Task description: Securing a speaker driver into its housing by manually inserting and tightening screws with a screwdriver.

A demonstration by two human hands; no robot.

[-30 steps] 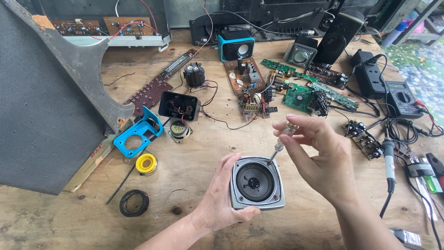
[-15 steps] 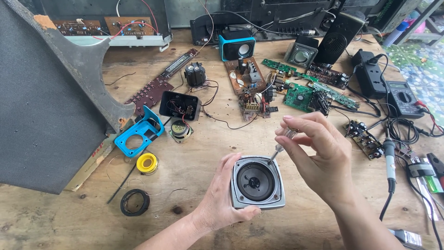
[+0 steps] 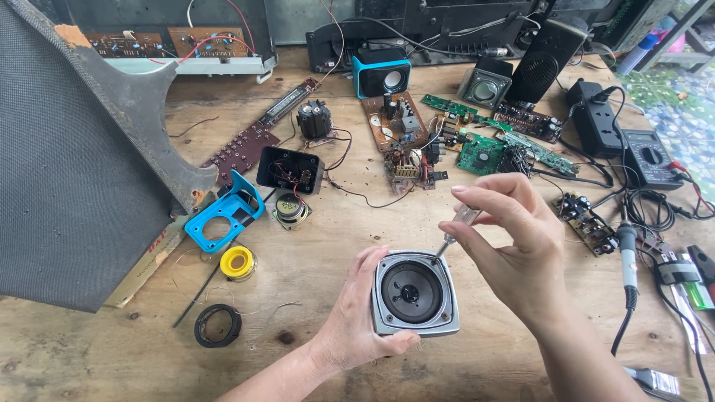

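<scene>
Fingers of the left hand [image 3: 356, 316] clasp the square silver-framed speaker driver [image 3: 414, 293] on the wooden bench while the right hand [image 3: 514, 238] pinches a small clear-handled screwdriver [image 3: 454, 229] at its top corner screw, probably needing steady downward turning.

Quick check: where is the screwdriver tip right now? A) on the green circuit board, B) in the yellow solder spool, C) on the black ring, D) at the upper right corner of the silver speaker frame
D: the right hand holds the screwdriver with its tip at the upper right corner of the silver speaker, which the left hand steadies.

Bright, even daylight; sharp focus, soft shadows.
</scene>
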